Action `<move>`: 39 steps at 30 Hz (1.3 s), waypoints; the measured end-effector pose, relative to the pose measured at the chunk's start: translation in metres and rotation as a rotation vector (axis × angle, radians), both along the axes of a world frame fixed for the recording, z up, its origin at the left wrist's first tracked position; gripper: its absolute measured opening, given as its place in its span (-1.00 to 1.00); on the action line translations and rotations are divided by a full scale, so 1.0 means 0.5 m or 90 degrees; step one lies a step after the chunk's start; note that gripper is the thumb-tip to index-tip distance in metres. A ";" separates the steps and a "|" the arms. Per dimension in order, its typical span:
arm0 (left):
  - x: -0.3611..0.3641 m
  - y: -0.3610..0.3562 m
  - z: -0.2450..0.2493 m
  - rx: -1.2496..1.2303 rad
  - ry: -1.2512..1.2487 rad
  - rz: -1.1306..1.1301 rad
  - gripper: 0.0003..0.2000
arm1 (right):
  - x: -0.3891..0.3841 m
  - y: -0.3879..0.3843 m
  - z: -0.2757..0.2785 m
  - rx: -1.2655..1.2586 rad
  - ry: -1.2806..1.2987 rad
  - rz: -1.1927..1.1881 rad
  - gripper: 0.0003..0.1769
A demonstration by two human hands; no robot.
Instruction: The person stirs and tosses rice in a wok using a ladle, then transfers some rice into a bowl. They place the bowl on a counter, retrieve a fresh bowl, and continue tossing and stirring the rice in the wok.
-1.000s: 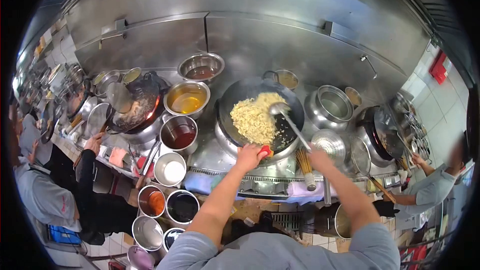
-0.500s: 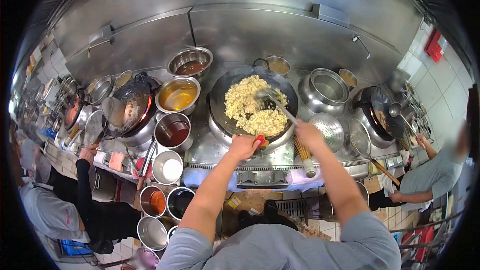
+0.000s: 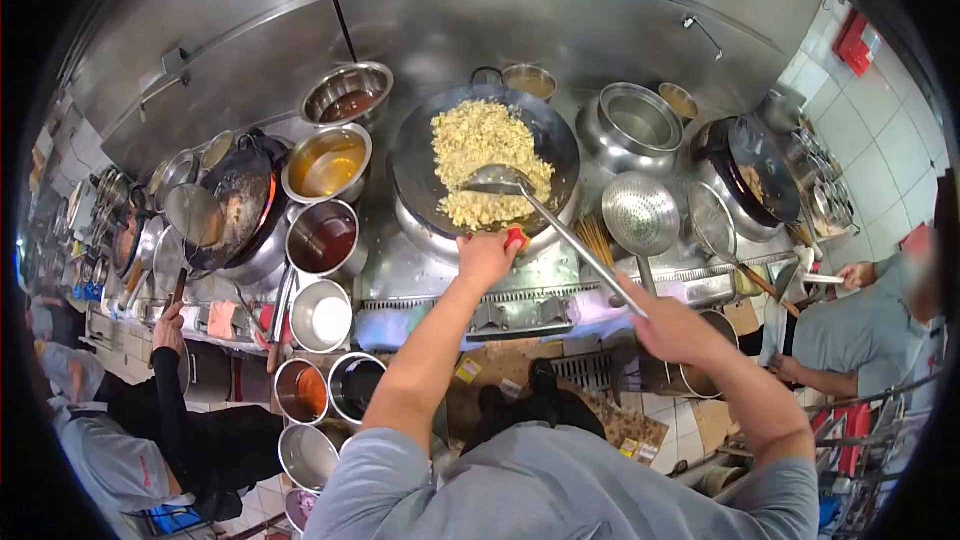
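Observation:
A black wok (image 3: 415, 155) full of yellow fried rice (image 3: 483, 143) sits on the burner in front of me. My left hand (image 3: 487, 258) grips the wok's near rim through a red cloth (image 3: 516, 236). A long steel ladle (image 3: 495, 180) is held at its handle end by my right hand (image 3: 672, 328), well back from the stove. The ladle's bowl lies in the rice at the near side of the wok.
Steel bowls of oil (image 3: 326, 162), dark sauce (image 3: 323, 237), white powder (image 3: 320, 315) and other seasonings stand at the left. A steel pot (image 3: 628, 123) and a strainer (image 3: 641, 214) lie at the right. Other people work at woks on both sides.
My right hand has pulled back toward me along the ladle handle. The ladle bowl slid from the wok's right to its near side. The rice now heaps toward the far side.

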State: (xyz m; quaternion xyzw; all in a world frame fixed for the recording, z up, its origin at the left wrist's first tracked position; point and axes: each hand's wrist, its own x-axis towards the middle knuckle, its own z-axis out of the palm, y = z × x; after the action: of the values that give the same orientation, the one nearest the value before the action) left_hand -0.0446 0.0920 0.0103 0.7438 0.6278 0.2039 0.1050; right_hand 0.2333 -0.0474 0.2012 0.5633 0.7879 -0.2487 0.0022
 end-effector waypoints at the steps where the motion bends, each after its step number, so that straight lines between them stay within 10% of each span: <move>1: 0.014 -0.048 0.065 -0.001 -0.004 -0.032 -0.62 | 0.023 -0.025 0.072 -0.014 -0.037 0.038 -0.18; 5: 0.010 -0.188 0.238 0.159 -0.039 -0.152 -0.65 | 0.068 -0.036 0.241 -0.201 -0.141 0.113 -0.21; 8: 0.004 -0.123 0.223 0.166 -0.033 -0.166 -0.68 | 0.039 0.039 0.159 -0.123 -0.126 0.145 -0.26; 15: 0.065 -0.205 -0.069 0.083 0.022 -0.128 -0.67 | -0.116 0.190 -0.076 0.099 -0.046 0.050 -0.31; 24: 0.018 -0.091 0.087 -0.108 0.082 -0.134 -0.59 | 0.019 0.027 0.041 -0.034 -0.052 0.114 -0.28; 30: 0.004 -0.082 0.248 0.056 0.012 -0.163 -0.58 | 0.033 0.059 0.130 -0.087 -0.125 0.149 -0.33; 35: 0.075 -0.114 -0.028 0.119 0.070 -0.084 -0.59 | -0.079 0.228 -0.076 0.081 -0.110 0.093 -0.34; 39: 0.055 -0.156 0.032 0.129 0.028 -0.146 -0.57 | -0.092 0.192 -0.009 0.127 0.007 0.035 -0.35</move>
State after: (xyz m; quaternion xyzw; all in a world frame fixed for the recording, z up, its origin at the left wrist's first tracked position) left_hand -0.0169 0.0141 0.0264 0.8218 0.5168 0.2367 0.0381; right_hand 0.1872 0.0483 0.1965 0.5378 0.8238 -0.1719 -0.0511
